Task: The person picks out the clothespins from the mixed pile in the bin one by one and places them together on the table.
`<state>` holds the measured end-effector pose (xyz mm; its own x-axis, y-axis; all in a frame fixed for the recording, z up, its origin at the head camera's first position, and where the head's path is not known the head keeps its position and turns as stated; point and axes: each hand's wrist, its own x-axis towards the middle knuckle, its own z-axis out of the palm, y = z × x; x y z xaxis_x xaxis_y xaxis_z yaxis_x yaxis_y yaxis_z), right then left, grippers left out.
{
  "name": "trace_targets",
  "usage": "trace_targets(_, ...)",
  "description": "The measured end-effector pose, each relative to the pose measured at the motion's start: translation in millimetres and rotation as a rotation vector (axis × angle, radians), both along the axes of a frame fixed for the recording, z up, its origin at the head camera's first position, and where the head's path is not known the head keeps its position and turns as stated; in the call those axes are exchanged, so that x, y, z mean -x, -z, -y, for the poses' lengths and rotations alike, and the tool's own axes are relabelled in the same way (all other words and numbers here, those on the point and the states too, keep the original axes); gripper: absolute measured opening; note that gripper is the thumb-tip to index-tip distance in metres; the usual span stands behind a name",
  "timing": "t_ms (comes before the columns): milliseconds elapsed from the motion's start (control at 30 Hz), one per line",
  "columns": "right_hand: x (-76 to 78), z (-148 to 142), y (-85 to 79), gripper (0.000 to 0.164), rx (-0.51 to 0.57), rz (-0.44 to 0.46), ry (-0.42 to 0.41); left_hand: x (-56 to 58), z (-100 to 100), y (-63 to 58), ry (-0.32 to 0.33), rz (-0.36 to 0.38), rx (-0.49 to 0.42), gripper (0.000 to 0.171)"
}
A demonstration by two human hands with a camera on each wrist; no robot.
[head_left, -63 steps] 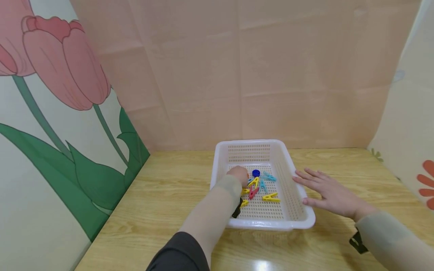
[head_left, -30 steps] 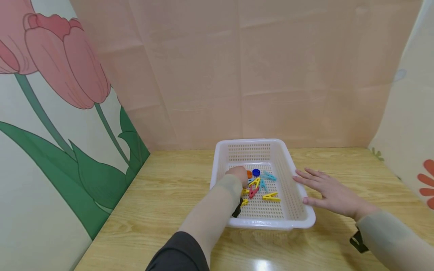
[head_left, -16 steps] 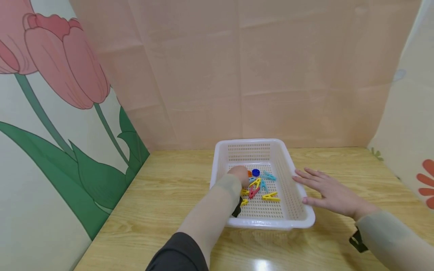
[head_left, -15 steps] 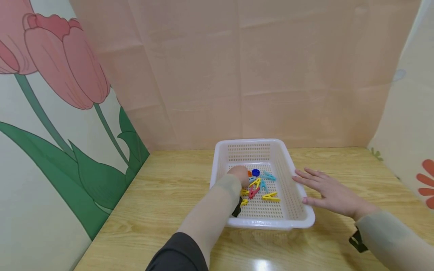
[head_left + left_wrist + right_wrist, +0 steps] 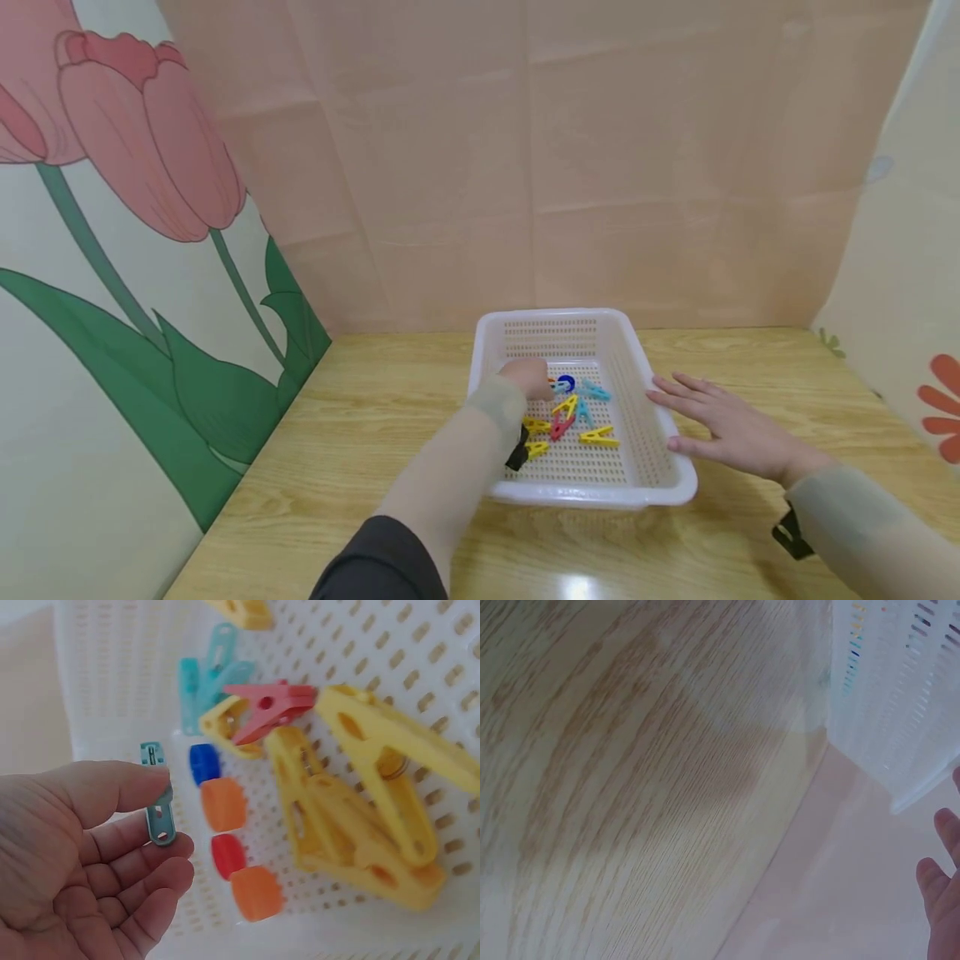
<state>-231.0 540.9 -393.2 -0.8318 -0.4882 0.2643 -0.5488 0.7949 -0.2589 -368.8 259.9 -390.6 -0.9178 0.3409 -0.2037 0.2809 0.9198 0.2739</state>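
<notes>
My left hand is inside the white plastic basket. In the left wrist view it pinches a light-blue clothespin between thumb and fingers. Just past this clothespin, bottle caps lie in a row on the basket floor: a blue cap, an orange cap, a red cap and another orange cap. My right hand has its fingers spread, the tips right at the basket's right rim. Part of that hand falls outside the right wrist view.
Other clothespins lie loose in the basket: a red one, several yellow ones, such as one at the right, and light-blue ones. The basket stands on a wooden table before a pink-covered back wall.
My left forearm has shifted slightly left, uncovering more of the yellow clothespins. The light-blue clothespin has moved with my left hand and now overlaps the blue cap. The right hand stays put.
</notes>
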Motion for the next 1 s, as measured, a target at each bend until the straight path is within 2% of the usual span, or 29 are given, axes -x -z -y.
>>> trace_targets(167,7.0,-5,-0.8,0.069,0.003,0.005,-0.005,-1.2,7,-19.9,0.004,0.008,-0.099,0.020)
trace_targets(433,17.7,-12,-2.5,0.068,0.006,0.021,-0.017,-2.8,26,-46.5,-0.047,0.005,-0.248,0.021)
trace_targets(633,20.7,-14,-3.7,0.068,0.012,0.042,-0.015,-2.4,43,-55.2,-0.108,-0.002,-0.402,0.018)
trace_targets(733,20.9,-15,-3.4,0.068,0.019,0.055,-0.016,-3.6,53,-59.3,-0.118,-0.016,-0.467,0.021)
trace_targets(1000,20.2,-16,-2.3,0.069,0.035,0.076,-0.015,-3.6,81,-70.0,-0.174,-0.030,-0.571,0.036)
